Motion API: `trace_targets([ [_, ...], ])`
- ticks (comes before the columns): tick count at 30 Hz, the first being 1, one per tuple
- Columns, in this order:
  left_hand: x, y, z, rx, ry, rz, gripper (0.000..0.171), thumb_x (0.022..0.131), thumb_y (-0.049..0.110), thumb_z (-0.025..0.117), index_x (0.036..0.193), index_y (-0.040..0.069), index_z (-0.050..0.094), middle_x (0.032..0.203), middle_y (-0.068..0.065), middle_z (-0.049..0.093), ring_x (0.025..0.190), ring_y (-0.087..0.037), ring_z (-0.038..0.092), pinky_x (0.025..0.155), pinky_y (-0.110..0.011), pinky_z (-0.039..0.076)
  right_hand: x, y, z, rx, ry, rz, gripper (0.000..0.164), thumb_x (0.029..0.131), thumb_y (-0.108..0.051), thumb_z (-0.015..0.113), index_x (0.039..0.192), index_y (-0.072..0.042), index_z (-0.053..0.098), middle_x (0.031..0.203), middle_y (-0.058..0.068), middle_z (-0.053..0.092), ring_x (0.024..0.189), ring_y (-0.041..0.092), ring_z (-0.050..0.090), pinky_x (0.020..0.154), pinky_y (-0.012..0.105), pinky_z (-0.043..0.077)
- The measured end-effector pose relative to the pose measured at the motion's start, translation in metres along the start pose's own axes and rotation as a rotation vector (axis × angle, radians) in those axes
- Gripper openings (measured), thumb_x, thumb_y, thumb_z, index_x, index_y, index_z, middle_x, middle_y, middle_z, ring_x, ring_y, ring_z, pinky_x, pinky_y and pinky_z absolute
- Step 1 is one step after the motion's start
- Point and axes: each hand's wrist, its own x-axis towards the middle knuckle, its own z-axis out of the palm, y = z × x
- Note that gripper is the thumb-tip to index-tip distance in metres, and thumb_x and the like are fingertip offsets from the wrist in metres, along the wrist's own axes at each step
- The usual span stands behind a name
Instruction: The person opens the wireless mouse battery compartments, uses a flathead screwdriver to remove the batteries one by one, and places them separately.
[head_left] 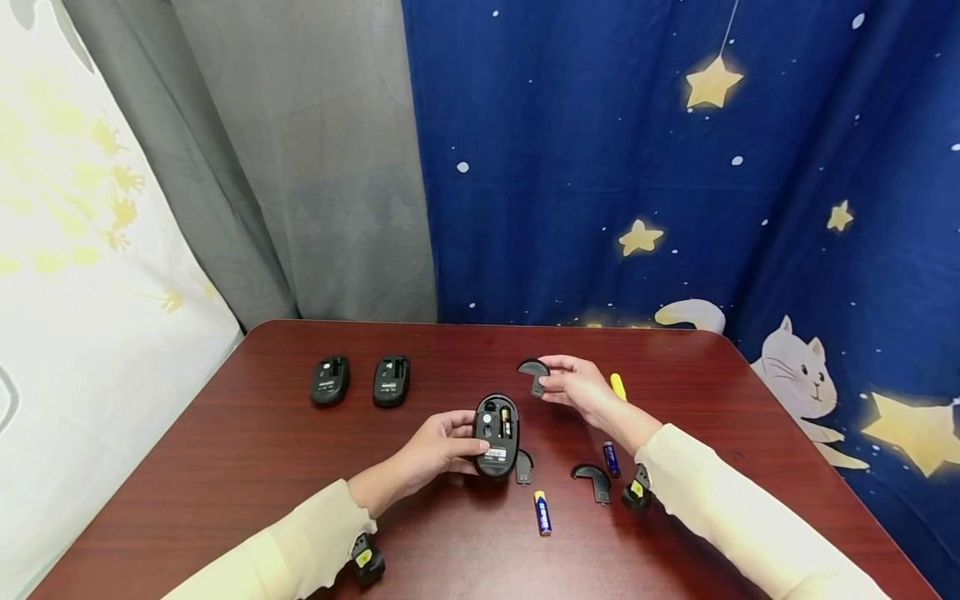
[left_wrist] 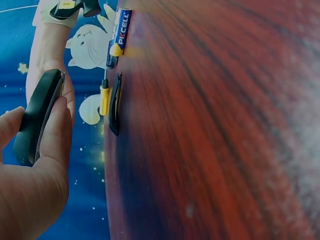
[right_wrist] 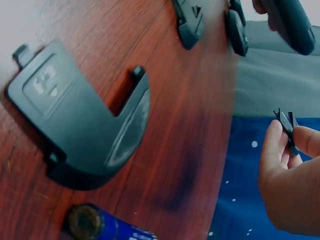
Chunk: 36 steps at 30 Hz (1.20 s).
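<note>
My left hand (head_left: 442,446) grips a black computer mouse (head_left: 495,435) above the table, its underside turned up toward the head camera. A battery (head_left: 506,423) sits in the mouse's uncovered slot. Beyond it on the right, my right hand (head_left: 576,387) pinches a curved black battery cover (head_left: 535,369) between thumb and fingers. The right wrist view shows this held cover (right_wrist: 287,131) nearly edge-on, clear of the mouse. Two similar covers lie on the table, one beside the mouse (head_left: 524,471) and another below my right forearm (head_left: 596,479).
Two more mice (head_left: 330,380) (head_left: 392,381) lie bottom-up at the back left, slots uncovered. Blue batteries (head_left: 542,512) (head_left: 611,459) lie at front centre and by the right sleeve. A yellow stick-shaped thing (head_left: 617,386) is behind the right wrist. Curtains (head_left: 570,167) hang behind the table.
</note>
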Motion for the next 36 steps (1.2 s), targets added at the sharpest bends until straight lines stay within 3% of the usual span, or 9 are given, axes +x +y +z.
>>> trace_targets([
  [11, -0.003, 0.0, -0.001, -0.001, -0.002, 0.008, 0.054, 0.087, -0.003, 0.064, 0.136, -0.013, 0.042, 0.116, -0.022, 0.063, 0.094, -0.024, 0.066, 0.075, -0.042, 0.057, 0.015, 0.021, -0.004, -0.082, 0.036, 0.048, 0.044, 0.09, 0.01, 0.059, 0.133, 0.008, 0.051, 0.102, 0.012, 0.063, 0.073, 0.012, 0.065, 0.072, 0.031, 0.058],
  [23, -0.005, 0.002, 0.0, 0.0, -0.008, 0.009, 0.054, 0.088, -0.004, 0.064, 0.136, -0.013, 0.041, 0.118, -0.023, 0.062, 0.095, -0.024, 0.067, 0.076, -0.043, 0.057, 0.017, 0.038, -0.004, -0.263, 0.099, 0.089, 0.036, 0.087, 0.009, 0.063, 0.123, 0.007, 0.059, 0.116, 0.023, 0.058, 0.082, 0.017, 0.065, 0.071, 0.033, 0.058],
  [31, -0.006, 0.003, 0.0, 0.001, -0.011, 0.004, 0.054, 0.088, -0.003, 0.064, 0.136, -0.013, 0.041, 0.118, -0.023, 0.062, 0.095, -0.024, 0.067, 0.076, -0.043, 0.057, 0.016, 0.037, -0.001, -0.345, 0.169, 0.094, 0.032, 0.085, 0.008, 0.067, 0.116, 0.006, 0.064, 0.116, 0.024, 0.06, 0.076, 0.016, 0.067, 0.065, 0.03, 0.058],
  [36, -0.006, 0.002, 0.0, 0.002, -0.012, 0.005, 0.054, 0.088, -0.003, 0.064, 0.136, -0.013, 0.041, 0.118, -0.023, 0.062, 0.095, -0.024, 0.067, 0.076, -0.043, 0.057, 0.015, 0.034, 0.001, -0.438, 0.199, 0.076, 0.028, 0.083, 0.005, 0.07, 0.111, 0.004, 0.068, 0.104, 0.018, 0.065, 0.07, 0.014, 0.066, 0.061, 0.029, 0.057],
])
